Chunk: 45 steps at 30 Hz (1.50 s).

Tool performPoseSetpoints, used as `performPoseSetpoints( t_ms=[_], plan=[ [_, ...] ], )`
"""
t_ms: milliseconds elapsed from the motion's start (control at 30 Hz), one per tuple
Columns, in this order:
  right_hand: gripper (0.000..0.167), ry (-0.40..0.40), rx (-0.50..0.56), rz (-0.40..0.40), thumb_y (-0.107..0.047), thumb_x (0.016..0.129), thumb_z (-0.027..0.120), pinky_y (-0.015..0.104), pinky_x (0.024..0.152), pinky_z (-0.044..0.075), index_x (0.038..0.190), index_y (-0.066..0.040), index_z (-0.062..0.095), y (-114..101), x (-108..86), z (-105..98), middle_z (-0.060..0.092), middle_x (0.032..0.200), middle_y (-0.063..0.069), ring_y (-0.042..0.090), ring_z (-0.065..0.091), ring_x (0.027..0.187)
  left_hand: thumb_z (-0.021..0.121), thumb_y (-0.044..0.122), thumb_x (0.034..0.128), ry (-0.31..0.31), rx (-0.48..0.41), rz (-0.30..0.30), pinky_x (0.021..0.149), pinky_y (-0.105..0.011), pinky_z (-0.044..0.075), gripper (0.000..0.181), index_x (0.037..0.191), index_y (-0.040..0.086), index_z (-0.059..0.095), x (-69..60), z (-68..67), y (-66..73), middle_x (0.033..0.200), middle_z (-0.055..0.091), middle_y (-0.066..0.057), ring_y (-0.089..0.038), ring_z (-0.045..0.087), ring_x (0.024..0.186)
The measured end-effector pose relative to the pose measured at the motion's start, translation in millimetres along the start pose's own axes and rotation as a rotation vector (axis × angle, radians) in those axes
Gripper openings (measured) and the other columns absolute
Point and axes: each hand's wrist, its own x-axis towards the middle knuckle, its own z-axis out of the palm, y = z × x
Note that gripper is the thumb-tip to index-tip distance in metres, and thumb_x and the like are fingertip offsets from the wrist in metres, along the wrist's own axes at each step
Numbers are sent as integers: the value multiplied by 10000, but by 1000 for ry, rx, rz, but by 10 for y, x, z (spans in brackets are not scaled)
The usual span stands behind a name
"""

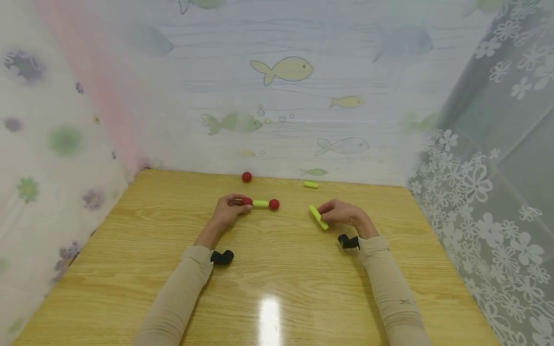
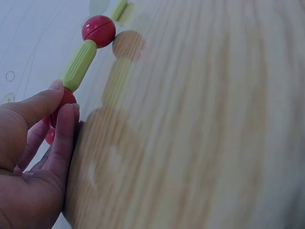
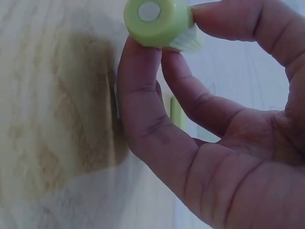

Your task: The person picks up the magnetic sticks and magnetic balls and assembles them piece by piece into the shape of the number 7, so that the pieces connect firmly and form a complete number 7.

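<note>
Across the wood-grain table point(image 1: 268, 269), a broad stretch of wood reaches from between the hands to the far edge. Turned inward, the left hand point(image 1: 229, 211) pinches the left ball of a dumbbell-shaped piece point(image 1: 260, 203); the right hand point(image 1: 342, 212), fingers arched, pinches a slanted yellow-green rod point(image 1: 318, 217). Near that edge lie another yellow-green rod point(image 1: 310, 184) and a red ball point(image 1: 246, 177).

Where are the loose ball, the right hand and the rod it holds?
Loose ball point(image 1: 246, 177): head view, its middle.
Right hand point(image 1: 343, 213): head view, its back.
Rod point(image 1: 318, 217): head view, middle of its length.
</note>
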Motion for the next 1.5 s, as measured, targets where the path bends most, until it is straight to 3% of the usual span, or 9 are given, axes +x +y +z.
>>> performPoseSetpoints(
  t_ms=[167, 367, 667, 833, 1000, 1133, 1267, 1500],
  plan=[
    [475, -29, 83, -7, -17, 956, 563, 281, 814, 549, 1386, 153, 457, -1, 12, 20, 599, 1153, 121, 129, 606, 916, 794, 134, 905, 4, 14, -2, 822, -234, 549, 439, 1297, 25, 630, 20, -21, -5, 1253, 658, -202, -243, 655, 1055],
    [487, -65, 137, -35, -17, 946, 561, 305, 834, 569, 1390, 149, 449, 0, 50, 92, 650, 1225, 221, 143, 672, 949, 795, 146, 906, 2, 20, 4, 832, -233, 544, 445, 1299, 20, 629, 29, -32, -12, 1256, 660, -202, -254, 653, 1074],
    [538, -13, 175, -32, -73, 959, 621, 328, 902, 565, 1419, 147, 449, 28, 88, 223, 620, 1231, 180, 134, 668, 971, 791, 112, 904, -13, -8, 17, 810, -215, 552, 435, 1292, 3, 627, 41, -2, -54, 1262, 658, -219, -167, 673, 970],
    [300, -50, 180, -45, -109, 995, 632, 285, 827, 577, 1225, 79, 587, 24, 118, 313, 650, 1004, 38, 113, 661, 893, 791, 124, 906, -12, 10, 29, 805, -212, 544, 435, 1289, -1, 628, 37, -2, -51, 1257, 659, -223, -159, 666, 964],
    [118, -68, 192, -54, -128, 1003, 639, 247, 718, 559, 1034, -16, 621, -38, 127, 396, 637, 879, 21, 118, 621, 778, 791, 145, 910, -4, 25, 30, 818, -222, 539, 441, 1296, 6, 627, 32, -7, -23, 1253, 662, -214, -223, 658, 1036],
    [130, -78, 209, -21, -152, 1001, 657, 253, 703, 567, 1020, -26, 629, -101, 147, 471, 639, 847, 31, 123, 610, 730, 786, 160, 917, 0, 35, 20, 840, -238, 538, 447, 1306, 12, 622, 19, -9, -2, 1267, 656, -208, -269, 647, 1090],
    [208, -56, 204, 16, -188, 991, 679, 234, 672, 560, 1108, -19, 648, -166, 174, 556, 657, 846, 23, 116, 628, 730, 790, 182, 915, 5, 53, 23, 856, -256, 533, 455, 1305, 17, 622, 27, -9, 2, 1267, 654, -205, -282, 641, 1108],
    [283, -66, 140, 23, -224, 974, 703, 196, 576, 485, 1160, -13, 670, -231, 233, 748, 679, 810, -2, 81, 633, 673, 795, 184, 910, 7, 56, 15, 845, -259, 534, 448, 1294, 22, 630, 23, -8, -5, 1248, 663, -207, -271, 639, 1083]
  ],
)
